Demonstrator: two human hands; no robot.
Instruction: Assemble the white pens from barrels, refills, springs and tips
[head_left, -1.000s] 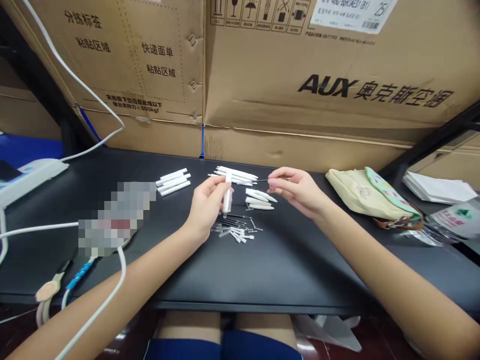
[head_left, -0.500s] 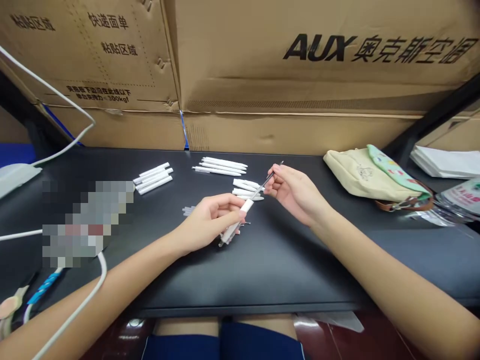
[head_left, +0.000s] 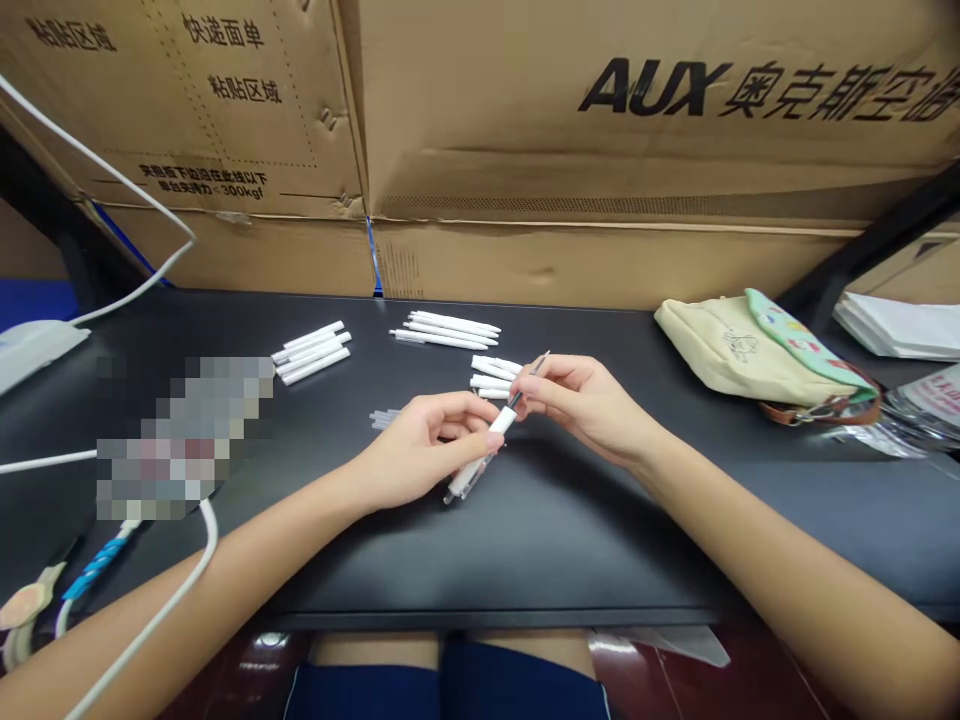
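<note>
Between thumb and fingers, my left hand (head_left: 424, 445) grips a white pen barrel (head_left: 480, 460) with a clear clip, tilted up to the right. My right hand (head_left: 574, 405) pinches a thin dark pen refill (head_left: 534, 378), its pale tip pointing up and its lower end inside the barrel's open upper end. Just behind the hands lie several white pen parts (head_left: 491, 381), partly covered by my right fingers. Some clear small pieces (head_left: 384, 419) rest beside my left hand.
Several white pens (head_left: 448, 328) lie further back, with white barrels (head_left: 311, 350) to their left. A cream pouch (head_left: 739, 350) and white papers (head_left: 900, 325) sit at the right. A blurred-out object (head_left: 187, 440) and a white cable (head_left: 206, 550) are at the left. Cardboard boxes (head_left: 540, 260) stand behind.
My right hand has come down and left toward the barrel. The refill has slid deeper into it, and less of it shows. My left hand keeps its grip.
</note>
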